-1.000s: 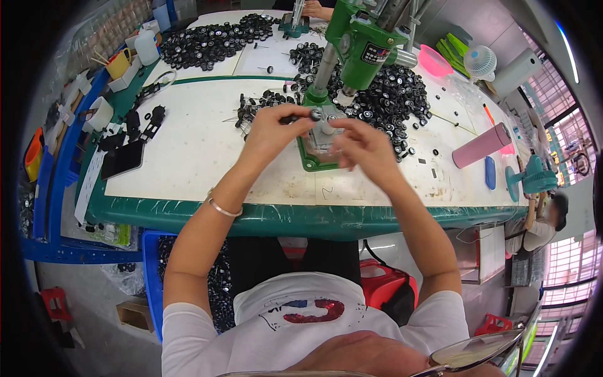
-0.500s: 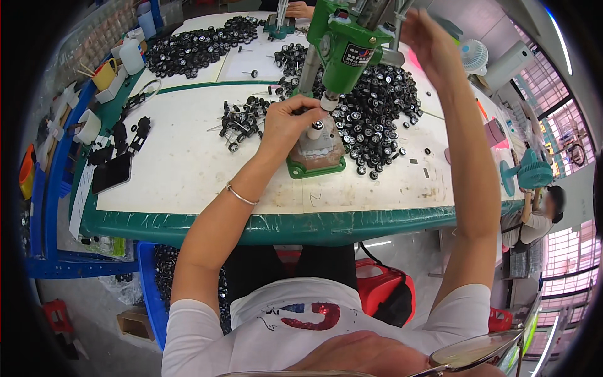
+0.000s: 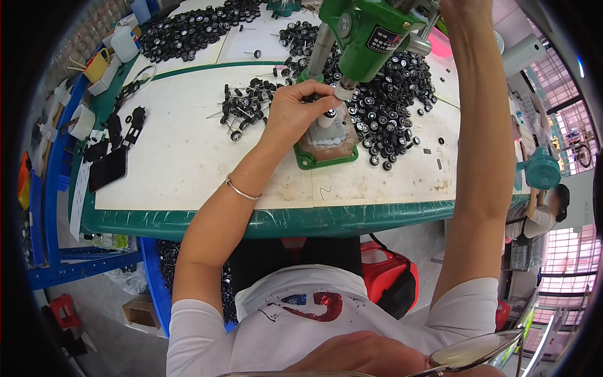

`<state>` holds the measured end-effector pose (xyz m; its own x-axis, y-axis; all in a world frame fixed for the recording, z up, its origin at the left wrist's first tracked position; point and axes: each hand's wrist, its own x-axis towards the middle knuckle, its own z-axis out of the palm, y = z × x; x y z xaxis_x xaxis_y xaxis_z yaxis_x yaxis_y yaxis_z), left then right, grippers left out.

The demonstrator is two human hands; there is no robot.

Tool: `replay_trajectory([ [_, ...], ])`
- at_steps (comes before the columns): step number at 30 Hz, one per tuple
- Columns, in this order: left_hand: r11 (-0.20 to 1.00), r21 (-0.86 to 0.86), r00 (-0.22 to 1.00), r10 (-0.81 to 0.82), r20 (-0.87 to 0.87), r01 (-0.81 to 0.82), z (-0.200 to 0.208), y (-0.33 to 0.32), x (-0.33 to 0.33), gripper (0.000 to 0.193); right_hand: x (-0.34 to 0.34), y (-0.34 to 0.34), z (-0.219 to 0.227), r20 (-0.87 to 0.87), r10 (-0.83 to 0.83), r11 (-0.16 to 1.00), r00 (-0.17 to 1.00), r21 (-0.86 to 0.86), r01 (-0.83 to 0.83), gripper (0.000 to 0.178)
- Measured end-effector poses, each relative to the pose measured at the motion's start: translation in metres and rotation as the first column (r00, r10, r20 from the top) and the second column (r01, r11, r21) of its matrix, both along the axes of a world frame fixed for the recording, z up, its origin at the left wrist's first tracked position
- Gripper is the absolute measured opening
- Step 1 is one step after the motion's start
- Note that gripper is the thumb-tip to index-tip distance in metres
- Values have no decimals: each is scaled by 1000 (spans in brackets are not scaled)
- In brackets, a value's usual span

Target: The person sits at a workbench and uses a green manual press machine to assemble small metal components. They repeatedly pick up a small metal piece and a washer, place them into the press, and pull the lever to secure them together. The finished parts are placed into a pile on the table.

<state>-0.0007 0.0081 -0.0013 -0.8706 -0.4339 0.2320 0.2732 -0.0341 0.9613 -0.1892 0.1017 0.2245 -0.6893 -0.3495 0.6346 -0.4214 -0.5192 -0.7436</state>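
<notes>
My left hand (image 3: pixel 298 108) is closed in a pinch right under the white tip of the green hand press (image 3: pixel 370 47). Whatever its thumb and index finger hold is too small to make out. Just below the fingertips, a small black wheel (image 3: pixel 330 114) sits on a short white post above the press's metal base plate (image 3: pixel 326 142). My right hand (image 3: pixel 466 9) is at the top edge, beside the press's upper rods. Its fingers are cut off by the frame, so its grip cannot be seen.
Loose black wheels (image 3: pixel 392 107) are heaped right of the press. Wheels on thin metal axles (image 3: pixel 242 108) lie to its left, and another heap (image 3: pixel 195 34) is farther back. A dark phone-like slab (image 3: pixel 108 169) rests at the left. The table's green edge (image 3: pixel 282 220) runs before me.
My right hand has moved up to the frame's top edge, near the press's rods. My left hand keeps its pinch under the press tip. The whole view has shifted slightly.
</notes>
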Motion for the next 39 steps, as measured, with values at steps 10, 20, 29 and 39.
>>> replay_trajectory([
  [10,1000,13,1000,-15,3,15,-5,0,-3,13,-23,41,2,231,730,683,643,-240,-690,31],
  [20,1000,12,1000,12,-26,-12,-4,7,-1,26,-4,72,-13,-574,522,800,630,74,-596,24],
  [29,925,376,998,-51,-31,59,-7,-12,-2,20,3,-11,-4,64,39,999,997,16,-40,25],
  [39,981,193,960,-52,274,-2,9,-68,61,18,43,10,-32,48,-216,929,975,316,191,22],
])
